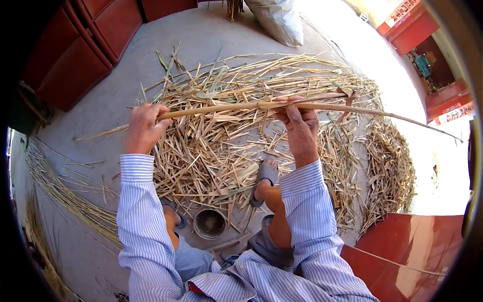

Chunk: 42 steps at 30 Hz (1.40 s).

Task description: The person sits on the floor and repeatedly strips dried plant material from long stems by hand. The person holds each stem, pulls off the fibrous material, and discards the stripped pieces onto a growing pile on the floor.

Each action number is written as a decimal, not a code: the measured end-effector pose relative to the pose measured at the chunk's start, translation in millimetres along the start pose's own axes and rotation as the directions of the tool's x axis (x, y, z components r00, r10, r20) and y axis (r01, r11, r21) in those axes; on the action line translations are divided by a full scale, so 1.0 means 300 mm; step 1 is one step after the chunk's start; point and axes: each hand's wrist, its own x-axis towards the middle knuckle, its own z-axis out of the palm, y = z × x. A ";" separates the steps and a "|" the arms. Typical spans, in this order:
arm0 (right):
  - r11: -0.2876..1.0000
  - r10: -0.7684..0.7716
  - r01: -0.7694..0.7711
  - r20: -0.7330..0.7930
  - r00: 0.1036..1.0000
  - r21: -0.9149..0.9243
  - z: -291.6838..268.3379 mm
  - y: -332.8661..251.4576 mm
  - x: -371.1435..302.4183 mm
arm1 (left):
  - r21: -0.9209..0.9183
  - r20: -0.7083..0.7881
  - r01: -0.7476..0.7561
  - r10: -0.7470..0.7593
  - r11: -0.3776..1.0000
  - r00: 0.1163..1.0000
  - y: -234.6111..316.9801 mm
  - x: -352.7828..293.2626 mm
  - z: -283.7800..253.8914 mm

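Observation:
A long dry reed stalk [221, 108] stretches crosswise in front of me, held up over the litter on the floor. Its thick end is in my left hand [145, 126], whose fingers are closed round it. Farther along to the right, my right hand [301, 123] pinches the same stalk between thumb and fingers, near a joint. Dry leaf pieces [347, 95] stick out from the stalk just right of that hand, and its thin tip reaches far to the right. Beneath both hands lies a broad heap of cut stalks and husks [211, 161].
A metal bowl [210, 224] stands on the floor between my feet. Long thin stalks [75, 196] lie bundled at the left, and a leaf pile [390, 171] at the right. Red furniture [75, 65] is at the far left, a white sack [279, 22] at the back, a red panel [382, 246] at the near right.

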 end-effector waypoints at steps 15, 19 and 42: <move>0.974 -0.013 -0.034 -0.203 0.979 -0.226 0.106 0.013 -0.070 | -0.796 -0.084 0.032 -0.164 0.604 0.983 0.223 0.073 0.082; 0.979 -0.019 0.004 -0.074 0.997 -0.202 0.135 0.026 -0.098 | -0.414 -0.226 -0.319 0.243 0.853 0.943 0.322 0.066 0.123; 0.971 0.026 -0.086 -0.257 0.966 -0.225 0.025 -0.033 -0.091 | -0.068 -0.198 -0.268 0.251 0.961 0.948 0.121 0.061 0.084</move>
